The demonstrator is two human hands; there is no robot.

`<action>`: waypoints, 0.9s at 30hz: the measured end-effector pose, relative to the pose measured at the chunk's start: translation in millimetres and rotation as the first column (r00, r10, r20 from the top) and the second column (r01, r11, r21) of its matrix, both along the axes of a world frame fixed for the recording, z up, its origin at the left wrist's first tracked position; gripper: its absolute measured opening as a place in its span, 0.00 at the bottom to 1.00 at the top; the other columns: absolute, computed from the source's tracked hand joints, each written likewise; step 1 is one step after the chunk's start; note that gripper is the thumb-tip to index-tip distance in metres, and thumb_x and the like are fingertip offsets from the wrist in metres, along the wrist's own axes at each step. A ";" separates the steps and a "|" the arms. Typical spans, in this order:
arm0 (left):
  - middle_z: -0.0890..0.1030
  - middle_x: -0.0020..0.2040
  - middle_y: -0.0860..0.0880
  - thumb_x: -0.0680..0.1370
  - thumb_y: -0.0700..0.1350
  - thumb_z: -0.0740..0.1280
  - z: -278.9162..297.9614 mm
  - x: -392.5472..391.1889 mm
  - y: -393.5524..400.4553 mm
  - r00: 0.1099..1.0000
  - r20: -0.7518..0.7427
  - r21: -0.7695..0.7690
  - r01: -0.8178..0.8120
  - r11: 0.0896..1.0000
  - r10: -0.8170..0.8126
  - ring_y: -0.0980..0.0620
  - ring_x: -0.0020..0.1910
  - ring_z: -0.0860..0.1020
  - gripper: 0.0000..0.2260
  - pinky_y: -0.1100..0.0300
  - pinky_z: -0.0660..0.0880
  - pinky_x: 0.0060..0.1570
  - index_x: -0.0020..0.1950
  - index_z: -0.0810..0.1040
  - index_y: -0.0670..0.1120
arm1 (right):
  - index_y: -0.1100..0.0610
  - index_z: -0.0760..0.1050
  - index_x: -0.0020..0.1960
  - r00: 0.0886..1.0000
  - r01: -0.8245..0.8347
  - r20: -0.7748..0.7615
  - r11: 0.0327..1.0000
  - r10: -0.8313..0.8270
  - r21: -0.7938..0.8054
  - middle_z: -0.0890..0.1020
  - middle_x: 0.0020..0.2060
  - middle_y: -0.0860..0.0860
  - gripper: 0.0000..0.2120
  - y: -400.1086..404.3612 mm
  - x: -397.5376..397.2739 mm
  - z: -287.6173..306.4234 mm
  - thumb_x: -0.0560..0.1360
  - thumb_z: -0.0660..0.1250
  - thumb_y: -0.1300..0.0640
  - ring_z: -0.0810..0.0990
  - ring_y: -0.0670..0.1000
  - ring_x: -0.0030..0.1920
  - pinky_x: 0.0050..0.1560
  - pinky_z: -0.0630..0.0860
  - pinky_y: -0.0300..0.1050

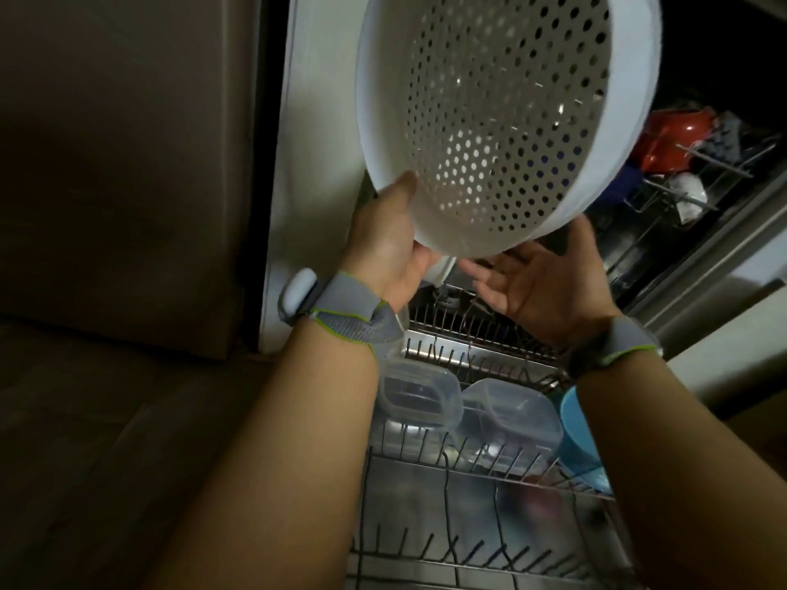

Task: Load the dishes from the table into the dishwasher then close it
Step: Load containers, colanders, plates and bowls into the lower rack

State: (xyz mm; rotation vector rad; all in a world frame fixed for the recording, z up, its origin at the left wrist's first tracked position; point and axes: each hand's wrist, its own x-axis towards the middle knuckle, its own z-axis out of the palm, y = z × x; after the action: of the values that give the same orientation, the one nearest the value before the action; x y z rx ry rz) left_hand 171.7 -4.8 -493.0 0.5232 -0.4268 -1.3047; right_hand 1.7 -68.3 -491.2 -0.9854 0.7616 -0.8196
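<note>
A large white colander full of round holes hangs tilted above the open dishwasher, its hollow side facing me. My left hand grips its lower rim, thumb on the inside edge and fingers behind. Just under the same rim is my right hand, palm up with its fingers spread; whether it touches the colander cannot be made out. Below my arms lies the pulled-out lower rack with wire tines.
Two clear plastic containers and a blue bowl sit in the lower rack. The upper rack at right holds a red dish and a white cup. A brown cabinet front stands to the left.
</note>
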 end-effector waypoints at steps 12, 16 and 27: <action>0.81 0.56 0.42 0.83 0.45 0.57 -33.1 -33.7 -19.8 0.989 -0.072 0.118 0.134 0.984 -0.126 0.43 0.52 0.81 0.14 0.49 0.81 0.47 0.66 0.71 0.42 | 0.56 0.68 0.70 0.898 -0.013 -0.410 0.922 -0.160 -0.388 0.78 0.62 0.53 0.22 -4.4 -21.7 -14.0 0.77 0.66 0.59 0.78 0.54 0.59 0.55 0.77 0.52; 0.79 0.61 0.38 0.83 0.46 0.56 -31.4 -34.8 -25.3 0.970 -0.180 0.113 0.186 0.976 -0.164 0.40 0.58 0.79 0.17 0.50 0.81 0.47 0.68 0.70 0.39 | 0.48 0.66 0.68 0.885 -0.116 -0.464 0.983 0.039 -0.140 0.76 0.60 0.46 0.33 -5.9 -13.0 -33.1 0.67 0.71 0.41 0.71 0.54 0.64 0.56 0.74 0.60; 0.83 0.38 0.38 0.82 0.46 0.54 -42.4 -28.6 -26.3 0.939 -0.324 0.107 0.161 0.981 -0.119 0.43 0.45 0.81 0.18 0.53 0.79 0.47 0.54 0.74 0.31 | 0.45 0.65 0.67 0.892 -0.052 -0.444 0.953 -0.090 -0.298 0.75 0.64 0.50 0.29 -7.7 -0.4 -54.2 0.70 0.74 0.50 0.80 0.45 0.53 0.46 0.81 0.48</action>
State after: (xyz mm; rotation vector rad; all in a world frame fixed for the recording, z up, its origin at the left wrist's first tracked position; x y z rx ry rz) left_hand 143.1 -31.1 -535.3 0.3878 -0.1117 -1.5325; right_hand 1.2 -75.9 -545.3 -1.4798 1.0667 -0.7423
